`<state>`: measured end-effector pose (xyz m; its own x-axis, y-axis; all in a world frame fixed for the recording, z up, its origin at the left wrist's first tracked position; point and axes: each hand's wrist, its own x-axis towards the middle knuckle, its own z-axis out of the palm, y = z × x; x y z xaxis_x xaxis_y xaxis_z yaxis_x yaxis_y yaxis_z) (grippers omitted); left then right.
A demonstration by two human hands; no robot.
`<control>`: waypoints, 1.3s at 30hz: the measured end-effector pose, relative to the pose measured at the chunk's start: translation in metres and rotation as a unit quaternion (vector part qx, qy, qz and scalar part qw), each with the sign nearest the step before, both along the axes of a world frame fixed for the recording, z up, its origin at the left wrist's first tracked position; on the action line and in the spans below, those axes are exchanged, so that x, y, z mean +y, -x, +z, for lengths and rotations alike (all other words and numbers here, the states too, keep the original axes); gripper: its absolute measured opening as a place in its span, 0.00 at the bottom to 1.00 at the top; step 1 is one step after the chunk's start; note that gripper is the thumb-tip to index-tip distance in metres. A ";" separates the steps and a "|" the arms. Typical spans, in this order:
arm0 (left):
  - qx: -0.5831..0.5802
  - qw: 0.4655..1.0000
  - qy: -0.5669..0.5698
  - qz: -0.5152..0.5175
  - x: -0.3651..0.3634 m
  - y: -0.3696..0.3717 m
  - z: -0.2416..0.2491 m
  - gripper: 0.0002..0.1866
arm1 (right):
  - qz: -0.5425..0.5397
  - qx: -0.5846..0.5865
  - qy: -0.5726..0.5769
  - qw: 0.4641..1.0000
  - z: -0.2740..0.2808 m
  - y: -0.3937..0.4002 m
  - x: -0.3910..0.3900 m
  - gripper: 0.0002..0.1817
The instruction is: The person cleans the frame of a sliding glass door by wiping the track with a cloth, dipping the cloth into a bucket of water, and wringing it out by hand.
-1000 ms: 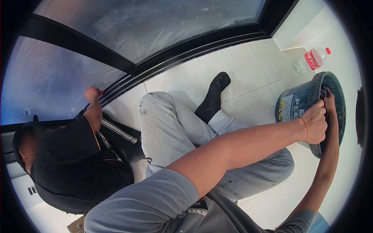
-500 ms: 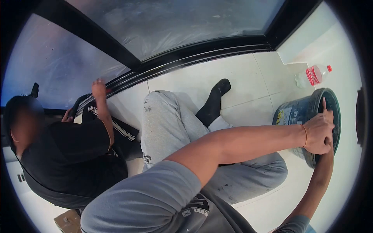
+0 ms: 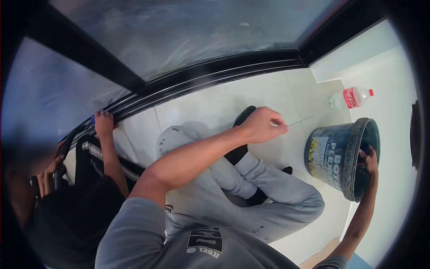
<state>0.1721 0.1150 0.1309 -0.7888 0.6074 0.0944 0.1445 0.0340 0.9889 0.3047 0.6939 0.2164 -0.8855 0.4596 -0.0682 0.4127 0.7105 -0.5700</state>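
Observation:
In front of my crossed legs, my left hand (image 3: 266,125) is closed on a thin rod (image 3: 300,120), which points right from the fingertips. At the right, my right hand (image 3: 370,161) reaches inside a dark bucket (image 3: 331,154) tilted on its side. Its fingers are closed round a dark item that I cannot make out in the shadow. Grime coats the bucket's rim, and the side bears a worn label.
A clear plastic bottle (image 3: 353,97) with a red label lies near the wall. The black frame track (image 3: 201,80) of glass panels runs along the pale tiled floor (image 3: 277,94). A co-worker (image 3: 80,210) in dark clothing sits at the left, one hand on the track.
My left hand has left the bucket and moved left, now holding the thin rod. The view has shifted, more of the bucket's side shows, and the co-worker leans lower.

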 end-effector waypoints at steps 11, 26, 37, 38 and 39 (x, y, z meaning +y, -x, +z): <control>-0.528 0.801 -0.257 -0.118 0.006 0.047 -0.021 0.43 | -0.178 0.343 0.026 0.922 0.157 0.023 -0.122 0.29; -0.418 0.825 -0.352 0.144 -0.041 0.086 -0.019 0.29 | 0.213 0.041 0.383 0.898 -0.070 0.192 -0.490 0.07; -0.417 0.820 -0.351 0.172 -0.035 0.089 -0.033 0.14 | 0.004 0.136 0.641 0.756 -0.091 0.180 -0.470 0.06; -0.446 0.798 -0.370 0.164 -0.037 0.092 -0.037 0.14 | -0.018 0.138 0.659 0.739 -0.088 0.179 -0.475 0.08; -0.472 0.776 -0.389 0.154 -0.038 0.095 -0.040 0.15 | -0.026 0.127 0.667 0.734 -0.089 0.179 -0.481 0.10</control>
